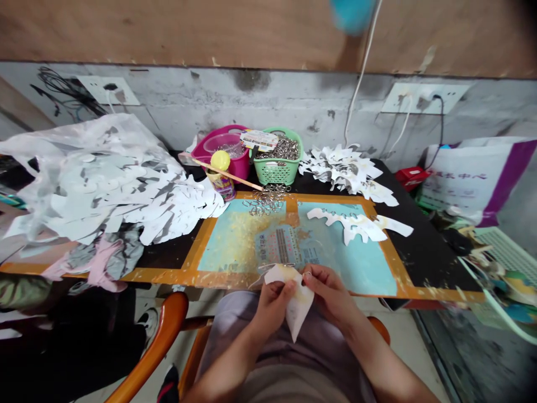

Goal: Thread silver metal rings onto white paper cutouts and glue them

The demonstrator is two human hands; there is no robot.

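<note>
My left hand and my right hand are both closed on a white paper cutout with yellowish glue stains, held over my lap at the table's near edge. The left thumb presses on its upper left part, and the right fingers pinch its upper right edge. The cutout's pointed end hangs downward between my hands. Just beyond it lies a light blue work mat with an orange border, smeared with yellow glue.
White cutouts lie on the mat, with larger piles at left and back right. A green basket of metal rings, a pink bowl, a glue bottle and loose rings stand behind. A bag sits right.
</note>
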